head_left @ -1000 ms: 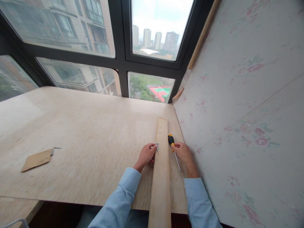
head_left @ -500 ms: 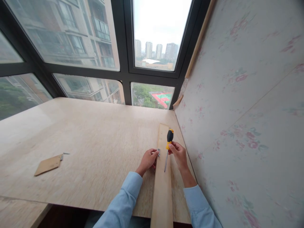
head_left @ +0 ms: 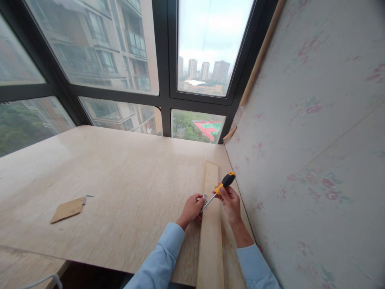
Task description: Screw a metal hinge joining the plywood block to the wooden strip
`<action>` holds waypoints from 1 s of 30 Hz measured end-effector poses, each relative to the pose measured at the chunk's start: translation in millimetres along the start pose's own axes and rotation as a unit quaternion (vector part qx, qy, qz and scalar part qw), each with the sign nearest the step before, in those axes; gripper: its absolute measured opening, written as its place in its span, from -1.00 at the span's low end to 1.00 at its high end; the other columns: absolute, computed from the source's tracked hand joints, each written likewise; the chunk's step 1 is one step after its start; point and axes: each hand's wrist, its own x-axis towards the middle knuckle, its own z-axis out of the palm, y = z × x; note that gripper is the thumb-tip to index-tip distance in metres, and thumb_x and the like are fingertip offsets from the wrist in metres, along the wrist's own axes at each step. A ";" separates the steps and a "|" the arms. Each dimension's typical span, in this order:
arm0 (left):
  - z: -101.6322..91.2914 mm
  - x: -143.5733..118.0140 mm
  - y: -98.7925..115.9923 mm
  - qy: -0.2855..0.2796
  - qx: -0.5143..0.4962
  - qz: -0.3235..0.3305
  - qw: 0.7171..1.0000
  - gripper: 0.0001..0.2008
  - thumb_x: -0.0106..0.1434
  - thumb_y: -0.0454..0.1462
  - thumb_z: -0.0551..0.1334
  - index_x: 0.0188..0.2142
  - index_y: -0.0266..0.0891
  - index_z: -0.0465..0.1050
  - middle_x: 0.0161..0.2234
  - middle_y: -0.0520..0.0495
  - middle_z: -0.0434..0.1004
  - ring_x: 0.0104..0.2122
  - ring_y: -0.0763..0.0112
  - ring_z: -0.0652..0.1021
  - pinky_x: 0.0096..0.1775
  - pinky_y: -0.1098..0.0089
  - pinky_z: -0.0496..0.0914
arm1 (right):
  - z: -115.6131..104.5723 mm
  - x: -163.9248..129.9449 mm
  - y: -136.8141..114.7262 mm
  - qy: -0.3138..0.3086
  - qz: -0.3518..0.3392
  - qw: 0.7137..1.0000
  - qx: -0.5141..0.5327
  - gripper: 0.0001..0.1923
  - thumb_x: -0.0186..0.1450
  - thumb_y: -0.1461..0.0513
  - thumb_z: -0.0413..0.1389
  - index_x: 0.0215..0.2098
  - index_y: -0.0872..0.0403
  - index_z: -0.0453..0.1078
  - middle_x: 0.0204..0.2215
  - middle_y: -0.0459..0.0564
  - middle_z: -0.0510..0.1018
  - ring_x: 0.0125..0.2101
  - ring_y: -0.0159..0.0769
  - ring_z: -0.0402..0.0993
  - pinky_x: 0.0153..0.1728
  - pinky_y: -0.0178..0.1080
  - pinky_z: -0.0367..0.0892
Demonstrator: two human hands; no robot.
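A long pale wooden board (head_left: 211, 241) lies lengthwise in front of me. At its left edge, my left hand (head_left: 194, 207) pinches a small metal hinge-like piece (head_left: 205, 196) against the wood; the fingers partly cover it. My right hand (head_left: 231, 202) grips a screwdriver (head_left: 225, 183) with a black and yellow handle. Its shaft slants down to the left across the board, and the tip is close to my left fingertips. Whether the tip touches the metal piece I cannot tell.
On the left of the beige marble-patterned surface (head_left: 135, 180) lies a small brown board (head_left: 67, 209) with a metal piece (head_left: 86, 198) at its corner. A floral-papered wall (head_left: 300, 160) rises close to my right arm. Dark-framed windows (head_left: 165, 60) stand behind. A white cable (head_left: 49, 277) shows lower left.
The screwdriver has tilted from nearly upright to a slant, its tip swinging left toward my left hand. The whole view has shifted slightly. My left hand stays at the metal piece.
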 end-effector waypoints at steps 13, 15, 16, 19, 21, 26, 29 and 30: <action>1.5 -1.3 -5.5 0.022 0.041 0.034 0.998 -0.66 0.32 -0.13 0.10 -0.09 -0.28 0.48 -0.35 -0.09 0.57 -0.63 0.48 0.45 -0.65 0.50 0.29 | -12.5 3.5 8.9 0.061 -0.015 0.998 0.026 -0.57 0.09 0.05 0.37 -0.16 0.07 0.46 -0.29 -0.02 0.60 -0.31 -0.22 0.61 -0.34 -0.24 0.51; 1.0 -1.1 -5.5 0.012 0.038 0.030 0.999 -0.67 0.32 -0.14 0.10 -0.08 -0.28 0.48 -0.32 -0.09 0.58 -0.62 0.49 0.46 -0.64 0.51 0.29 | -13.5 3.3 8.6 0.072 -0.030 0.996 0.032 -0.56 0.11 0.06 0.36 -0.12 0.06 0.44 -0.24 0.01 0.61 -0.27 -0.20 0.61 -0.32 -0.23 0.51; 0.8 -0.9 -5.8 0.007 0.035 0.030 0.999 -0.67 0.32 -0.14 0.10 -0.07 -0.29 0.48 -0.30 -0.10 0.58 -0.62 0.49 0.47 -0.65 0.51 0.29 | -13.7 2.9 7.6 0.078 -0.040 0.996 0.035 -0.56 0.12 0.06 0.34 -0.10 0.07 0.43 -0.22 0.02 0.61 -0.25 -0.19 0.61 -0.30 -0.21 0.51; 0.3 -0.1 -6.7 -0.002 0.029 0.032 0.999 -0.68 0.33 -0.16 0.09 -0.07 -0.29 0.47 -0.28 -0.11 0.57 -0.65 0.50 0.46 -0.68 0.51 0.29 | -11.8 0.7 -0.2 0.090 -0.078 0.992 0.036 -0.58 0.17 0.07 0.30 -0.08 0.09 0.41 -0.20 0.05 0.61 -0.21 -0.16 0.61 -0.25 -0.15 0.51; -0.2 -0.1 -6.7 -0.007 0.024 0.032 0.999 -0.67 0.33 -0.17 0.08 -0.07 -0.30 0.47 -0.29 -0.11 0.57 -0.65 0.49 0.46 -0.68 0.51 0.30 | -8.6 -0.9 -9.8 0.083 -0.106 0.990 0.031 -0.60 0.19 0.09 0.30 -0.08 0.09 0.41 -0.22 0.04 0.62 -0.24 -0.17 0.62 -0.25 -0.13 0.51; -1.4 -0.7 -5.0 -0.016 0.009 0.024 1.000 -0.66 0.33 -0.16 0.07 -0.05 -0.32 0.46 -0.24 -0.14 0.56 -0.63 0.48 0.47 -0.69 0.50 0.31 | 3.5 -0.3 -43.5 0.011 -0.179 0.984 -0.013 -0.74 0.21 0.18 0.30 -0.16 0.07 0.44 -0.31 -0.02 0.63 -0.32 -0.23 0.61 -0.23 -0.12 0.52; -0.9 -0.3 -5.8 -0.014 0.011 0.030 0.999 -0.65 0.33 -0.16 0.07 -0.05 -0.32 0.45 -0.25 -0.14 0.56 -0.66 0.49 0.45 -0.70 0.48 0.31 | 14.3 5.5 -59.5 -0.038 -0.208 0.977 -0.030 -0.76 0.23 0.23 0.28 -0.13 0.05 0.44 -0.28 -0.02 0.64 -0.30 -0.22 0.61 -0.22 -0.11 0.53; -0.5 0.0 -6.4 -0.011 0.011 0.032 0.999 -0.65 0.33 -0.15 0.07 -0.05 -0.32 0.45 -0.26 -0.13 0.56 -0.67 0.48 0.45 -0.70 0.48 0.31 | 17.9 8.4 -62.4 -0.059 -0.212 0.975 -0.030 -0.75 0.23 0.24 0.28 -0.13 0.04 0.44 -0.27 -0.02 0.64 -0.29 -0.22 0.62 -0.22 -0.11 0.53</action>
